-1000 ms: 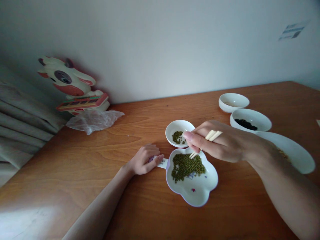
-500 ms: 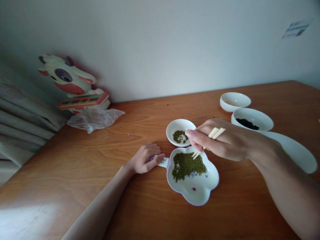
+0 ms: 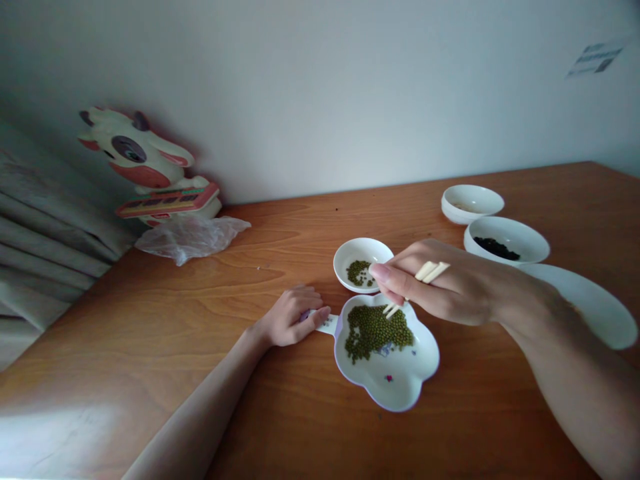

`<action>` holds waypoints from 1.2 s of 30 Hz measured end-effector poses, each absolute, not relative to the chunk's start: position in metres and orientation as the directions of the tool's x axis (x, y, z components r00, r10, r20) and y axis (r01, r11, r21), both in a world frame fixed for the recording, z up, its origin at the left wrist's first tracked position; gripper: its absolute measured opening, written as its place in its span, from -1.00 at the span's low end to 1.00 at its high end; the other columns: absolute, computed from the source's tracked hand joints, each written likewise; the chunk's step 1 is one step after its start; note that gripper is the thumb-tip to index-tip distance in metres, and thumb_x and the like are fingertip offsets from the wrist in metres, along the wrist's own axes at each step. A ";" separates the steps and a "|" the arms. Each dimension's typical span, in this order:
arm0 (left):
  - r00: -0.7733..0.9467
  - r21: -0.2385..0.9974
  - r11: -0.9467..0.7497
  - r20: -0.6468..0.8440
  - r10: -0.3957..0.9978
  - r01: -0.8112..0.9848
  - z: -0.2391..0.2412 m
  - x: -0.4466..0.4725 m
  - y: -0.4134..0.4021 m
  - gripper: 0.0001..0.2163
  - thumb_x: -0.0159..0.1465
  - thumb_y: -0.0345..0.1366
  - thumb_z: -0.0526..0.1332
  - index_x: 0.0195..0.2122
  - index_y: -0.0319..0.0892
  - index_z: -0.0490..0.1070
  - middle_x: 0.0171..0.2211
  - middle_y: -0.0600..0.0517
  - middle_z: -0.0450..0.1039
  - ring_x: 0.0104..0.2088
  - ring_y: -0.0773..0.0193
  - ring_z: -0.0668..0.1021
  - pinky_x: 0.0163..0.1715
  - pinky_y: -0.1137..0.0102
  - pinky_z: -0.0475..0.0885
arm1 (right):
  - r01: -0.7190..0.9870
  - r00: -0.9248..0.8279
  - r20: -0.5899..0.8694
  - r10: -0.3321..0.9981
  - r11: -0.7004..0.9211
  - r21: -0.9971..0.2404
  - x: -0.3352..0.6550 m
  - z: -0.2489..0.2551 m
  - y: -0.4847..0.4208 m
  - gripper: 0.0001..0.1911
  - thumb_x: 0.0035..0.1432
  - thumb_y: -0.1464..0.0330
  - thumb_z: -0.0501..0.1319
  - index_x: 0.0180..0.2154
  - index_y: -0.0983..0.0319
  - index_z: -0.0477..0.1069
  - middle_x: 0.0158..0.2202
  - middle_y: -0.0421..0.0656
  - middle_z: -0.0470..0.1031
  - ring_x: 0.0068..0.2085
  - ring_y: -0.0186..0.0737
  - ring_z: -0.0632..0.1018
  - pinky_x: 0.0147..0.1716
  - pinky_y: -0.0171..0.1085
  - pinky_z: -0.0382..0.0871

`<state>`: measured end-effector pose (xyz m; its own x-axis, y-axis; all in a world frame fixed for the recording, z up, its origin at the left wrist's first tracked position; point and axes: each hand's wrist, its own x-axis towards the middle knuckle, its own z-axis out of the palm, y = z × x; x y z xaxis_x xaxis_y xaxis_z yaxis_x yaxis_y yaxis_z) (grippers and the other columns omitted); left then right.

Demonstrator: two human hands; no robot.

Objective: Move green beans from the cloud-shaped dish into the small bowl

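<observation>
- Since a second ago, our right hand (image 3: 440, 283) has barely shifted, dipping the pale chopsticks (image 3: 395, 309) back over the mound of small green beans (image 3: 377, 329).
- Head view: our left hand (image 3: 293, 321) is curled, pinning the tab handle of the glossy white flower-shaped plastic dish (image 3: 400, 383) on the wooden table (image 3: 300, 413).
- Round, smooth beans could slip from the tips, we judge, and roll before reaching the small round white bowl (image 3: 363, 261).

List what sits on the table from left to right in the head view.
Cow toy → plastic bag → left hand → flower-shaped dish → bowl of dark beans → large white plate.
</observation>
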<state>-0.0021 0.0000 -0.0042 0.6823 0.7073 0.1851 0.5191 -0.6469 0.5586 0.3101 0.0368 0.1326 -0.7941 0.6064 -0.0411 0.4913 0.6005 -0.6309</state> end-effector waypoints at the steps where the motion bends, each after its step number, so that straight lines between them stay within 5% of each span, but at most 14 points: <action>1: 0.681 0.558 -0.646 0.185 0.708 0.520 -0.004 -0.002 0.000 -0.62 0.57 -0.20 0.00 -0.44 -0.16 0.26 -0.45 0.02 0.37 -0.38 0.24 0.37 -0.25 0.25 0.25 | 0.490 -0.795 -0.038 0.605 0.605 -0.628 0.310 0.132 0.037 -0.24 0.54 -0.09 -0.13 -0.46 0.25 0.49 -0.55 -0.18 0.53 -0.54 -0.33 0.45 -0.46 -0.21 0.16; 36: 0.681 0.565 -0.647 0.192 0.707 0.513 -0.003 -0.001 0.000 -0.62 0.57 -0.21 0.01 -0.44 -0.16 0.23 -0.45 0.03 0.36 -0.39 0.25 0.37 -0.26 0.26 0.24 | 0.404 -0.838 0.003 0.546 0.624 -0.669 0.309 0.130 0.035 -0.35 0.57 0.04 -0.06 -0.44 0.26 0.47 -0.53 -0.18 0.51 -0.50 -0.33 0.43 -0.44 -0.22 0.15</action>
